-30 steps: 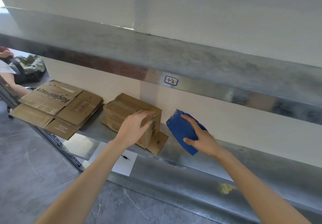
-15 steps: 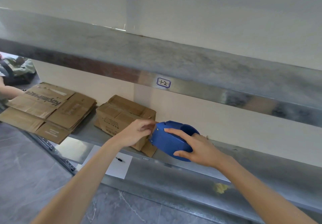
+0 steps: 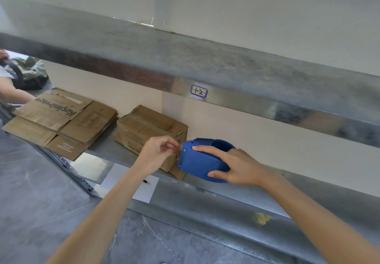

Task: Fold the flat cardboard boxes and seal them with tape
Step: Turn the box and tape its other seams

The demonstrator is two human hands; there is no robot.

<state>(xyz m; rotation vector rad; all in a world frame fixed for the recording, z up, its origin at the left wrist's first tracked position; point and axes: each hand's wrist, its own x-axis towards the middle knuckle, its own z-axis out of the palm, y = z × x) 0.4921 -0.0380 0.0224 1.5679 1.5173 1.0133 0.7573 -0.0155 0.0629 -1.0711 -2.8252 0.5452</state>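
A folded brown cardboard box [image 3: 144, 129] stands on the metal shelf [image 3: 107, 150]. To its left lies a stack of flat cardboard boxes [image 3: 61, 121] that overhangs the shelf's front edge. My right hand [image 3: 236, 166] grips a blue tape dispenser [image 3: 199, 162] held just right of the box's near corner. My left hand [image 3: 158, 152] pinches the tape end at the dispenser's mouth, fingers curled, in front of the box.
An upper metal shelf [image 3: 226, 74] with a label "1-2" [image 3: 198, 91] hangs above. A white paper sheet with a pen [image 3: 131, 185] lies on the grey floor below. Another person's arm [image 3: 12, 93] shows at the far left. A yellow scrap [image 3: 261, 218] sits on the lower rail.
My right hand turned the blue dispenser flat and brought it to the box's corner. My left hand left the box top and took hold of the tape end.
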